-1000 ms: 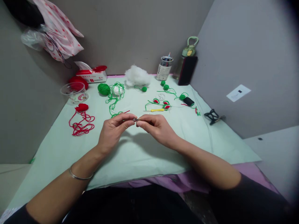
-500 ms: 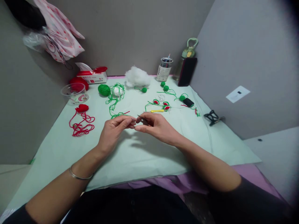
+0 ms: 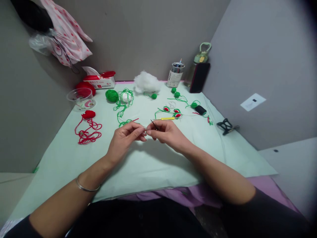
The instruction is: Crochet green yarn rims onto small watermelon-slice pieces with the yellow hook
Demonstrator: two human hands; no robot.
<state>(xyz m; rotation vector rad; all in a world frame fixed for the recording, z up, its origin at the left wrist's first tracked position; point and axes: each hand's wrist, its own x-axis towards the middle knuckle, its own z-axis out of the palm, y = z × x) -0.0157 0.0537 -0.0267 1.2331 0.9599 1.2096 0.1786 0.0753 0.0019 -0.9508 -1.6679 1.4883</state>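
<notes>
My left hand [image 3: 127,137] is closed in a pinch over the middle of the table. Something small and pale shows at its fingertips, too small to name. Fingertip to fingertip with it, my right hand [image 3: 167,134] is closed as well. A thin dark pointed tool [image 3: 154,124] sticks up out of the right hand; its lower part is hidden by the fingers. Just beyond the hands lie a yellow-handled crochet hook [image 3: 167,118] and several small red, white and green crocheted pieces [image 3: 176,115]. Tangled green yarn [image 3: 120,114] reaches close to my left fingers.
Red yarn [image 3: 90,135] lies at left near a clear plastic tub [image 3: 81,99] and a tissue box [image 3: 104,82]. White stuffing [image 3: 146,82], a pen cup [image 3: 175,76], a bottle [image 3: 201,58] and a phone [image 3: 199,78] stand behind. A black claw clip [image 3: 226,126] lies right.
My hands have come together at the fingertips. The dark pointed tool has tipped more upright and back in my right hand. The view has shifted slightly.
</notes>
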